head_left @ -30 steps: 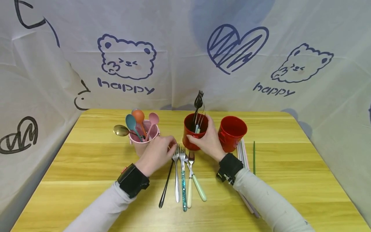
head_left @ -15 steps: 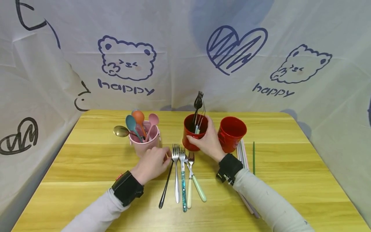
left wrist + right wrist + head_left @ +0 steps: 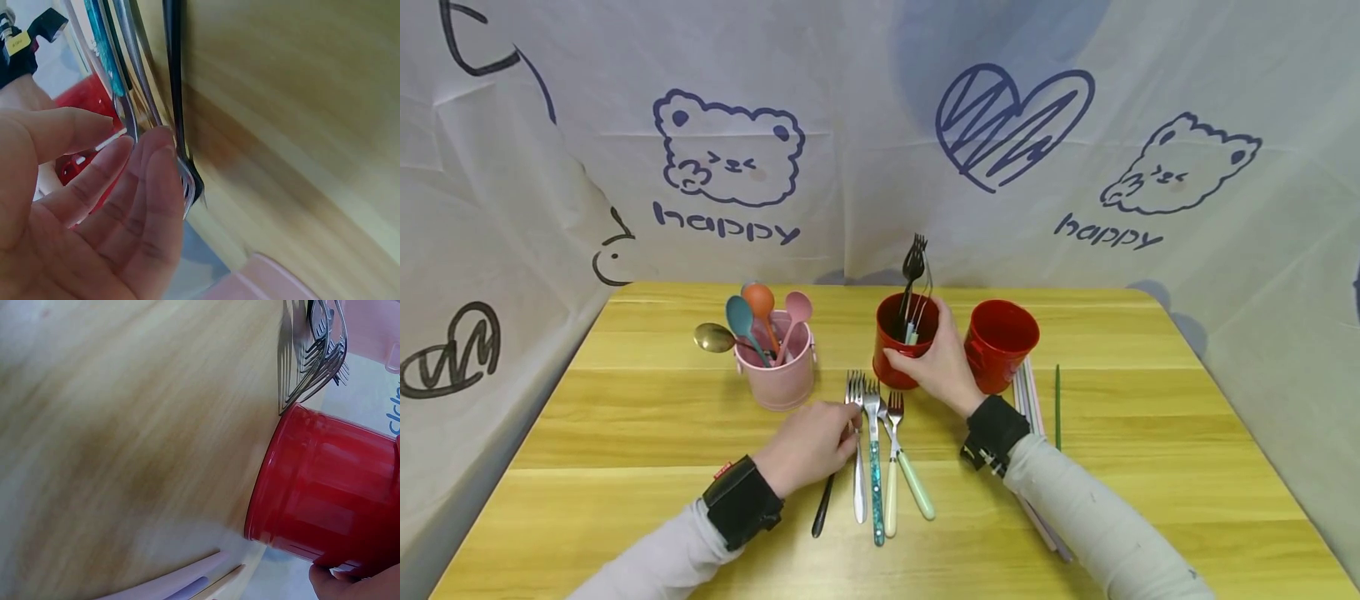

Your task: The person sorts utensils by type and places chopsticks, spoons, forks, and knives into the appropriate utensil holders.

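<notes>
My left hand (image 3: 811,446) is over the row of forks on the table, fingertips at the silver fork (image 3: 860,498) and beside the black fork (image 3: 823,510). In the left wrist view its thumb stands apart from the fingers, and the fingertips overlap the silver fork (image 3: 140,81); whether they touch it is unclear. Right of these lie a teal-handled fork (image 3: 877,492), a cream-handled fork (image 3: 891,500) and a green-handled utensil (image 3: 917,492). My right hand (image 3: 943,375) grips the side of a red cup (image 3: 889,358), which holds black forks (image 3: 913,265) and other thin utensils.
A pink bucket (image 3: 778,387) with several spoons stands at the left. Another red cup (image 3: 1003,337) stands to the right of my right hand. Pale sticks (image 3: 1028,400) and a green stick (image 3: 1057,400) lie beyond it, partly under my right sleeve. A cloth hangs behind the table.
My left hand first drew back left from near the fork tips, then came down and right over the black and silver forks. The right hand and the red cup have stayed put.
</notes>
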A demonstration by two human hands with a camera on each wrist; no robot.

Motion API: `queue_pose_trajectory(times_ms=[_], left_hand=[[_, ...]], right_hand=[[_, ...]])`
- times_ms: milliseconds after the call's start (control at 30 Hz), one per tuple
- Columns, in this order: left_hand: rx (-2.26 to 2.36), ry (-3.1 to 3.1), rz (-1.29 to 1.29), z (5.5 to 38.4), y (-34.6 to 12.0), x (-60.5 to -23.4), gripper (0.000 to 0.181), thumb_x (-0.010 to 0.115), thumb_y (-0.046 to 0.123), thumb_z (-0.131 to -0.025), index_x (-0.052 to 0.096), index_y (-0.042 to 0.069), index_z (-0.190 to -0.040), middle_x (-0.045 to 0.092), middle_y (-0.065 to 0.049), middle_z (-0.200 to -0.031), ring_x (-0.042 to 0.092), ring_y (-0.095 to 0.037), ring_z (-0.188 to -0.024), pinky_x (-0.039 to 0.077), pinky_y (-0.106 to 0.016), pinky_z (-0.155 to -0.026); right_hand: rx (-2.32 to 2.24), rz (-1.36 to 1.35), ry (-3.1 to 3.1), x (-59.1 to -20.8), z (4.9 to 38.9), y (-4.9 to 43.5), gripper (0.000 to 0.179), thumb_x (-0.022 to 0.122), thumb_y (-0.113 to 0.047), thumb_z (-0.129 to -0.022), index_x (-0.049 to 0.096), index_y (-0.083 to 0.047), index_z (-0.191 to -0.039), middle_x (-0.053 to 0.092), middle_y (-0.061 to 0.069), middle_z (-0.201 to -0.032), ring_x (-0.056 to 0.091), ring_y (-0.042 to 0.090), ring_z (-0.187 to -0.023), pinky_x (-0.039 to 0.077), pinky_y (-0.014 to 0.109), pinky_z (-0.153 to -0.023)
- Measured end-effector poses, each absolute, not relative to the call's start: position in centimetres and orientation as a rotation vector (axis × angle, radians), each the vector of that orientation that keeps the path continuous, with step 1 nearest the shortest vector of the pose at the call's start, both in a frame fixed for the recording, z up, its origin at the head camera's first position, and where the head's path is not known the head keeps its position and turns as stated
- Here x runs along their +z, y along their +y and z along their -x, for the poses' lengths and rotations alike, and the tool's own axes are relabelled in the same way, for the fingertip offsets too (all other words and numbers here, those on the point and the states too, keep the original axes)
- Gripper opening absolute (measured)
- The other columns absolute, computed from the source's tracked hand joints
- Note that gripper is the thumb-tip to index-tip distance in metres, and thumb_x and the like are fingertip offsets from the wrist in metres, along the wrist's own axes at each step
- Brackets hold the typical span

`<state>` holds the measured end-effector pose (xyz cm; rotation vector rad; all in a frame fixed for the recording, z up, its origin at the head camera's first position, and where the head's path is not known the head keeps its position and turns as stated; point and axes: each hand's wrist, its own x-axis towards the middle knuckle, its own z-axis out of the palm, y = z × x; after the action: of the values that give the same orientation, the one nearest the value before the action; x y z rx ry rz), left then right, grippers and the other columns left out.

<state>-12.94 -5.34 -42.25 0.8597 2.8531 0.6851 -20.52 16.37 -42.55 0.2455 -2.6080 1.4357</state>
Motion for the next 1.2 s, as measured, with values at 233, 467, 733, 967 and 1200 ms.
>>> queue_pose_trajectory(times_ms=[233,467,733,967,1200], left_hand=[[0.658,2.841,-0.842,12.9,-4.6,-42.8,0.006,0.069,0.013,-0.092,0.065,0.008,-0.093,0.056,0.002,-0.070,0.050,-0.011,-0.061,0.038,-0.025,-0.051],[0.611,2.841,-0.836,12.9,-4.0,-42.8,0.014,0.070,0.012,-0.090,0.060,0.011,-0.081,0.057,0.001,-0.072,0.050,-0.014,-0.063,0.042,-0.029,-0.055],[0.561,2.797,-0.778,13.3,-3.6,-42.7,0.021,0.070,0.012,-0.091,0.056,0.012,-0.074,0.051,0.001,-0.069,0.048,-0.014,-0.061,0.038,-0.028,-0.054],[0.540,2.805,-0.757,13.3,-4.2,-42.7,0.025,0.070,0.010,-0.089,0.055,0.013,-0.070,0.049,0.002,-0.065,0.047,-0.015,-0.060,0.037,-0.028,-0.053],[0.547,2.773,-0.740,13.4,-4.6,-42.8,0.023,0.070,0.011,-0.088,0.058,0.013,-0.070,0.052,0.002,-0.066,0.048,-0.015,-0.061,0.038,-0.029,-0.054]], right_hand=[[1.434,-0.247,-2.611,-42.6,20.5,16.4,0.097,0.083,-0.026,-0.080,0.024,-0.006,-0.153,0.045,0.017,-0.149,0.049,0.035,-0.134,0.046,0.051,-0.114],[1.438,-0.244,-2.615,-42.6,20.5,16.4,0.098,0.083,-0.027,-0.080,0.023,-0.005,-0.154,0.045,0.017,-0.150,0.048,0.034,-0.135,0.045,0.051,-0.114],[1.435,-0.242,-2.618,-42.7,20.5,16.4,0.098,0.083,-0.028,-0.080,0.023,-0.006,-0.154,0.045,0.016,-0.150,0.048,0.034,-0.135,0.045,0.051,-0.114],[1.436,-0.239,-2.616,-42.6,20.5,16.3,0.100,0.084,-0.027,-0.080,0.022,-0.006,-0.155,0.044,0.017,-0.150,0.048,0.035,-0.135,0.046,0.052,-0.113],[1.435,-0.233,-2.617,-42.6,20.5,16.3,0.099,0.084,-0.027,-0.080,0.023,-0.006,-0.154,0.044,0.017,-0.151,0.048,0.035,-0.136,0.045,0.052,-0.114]])
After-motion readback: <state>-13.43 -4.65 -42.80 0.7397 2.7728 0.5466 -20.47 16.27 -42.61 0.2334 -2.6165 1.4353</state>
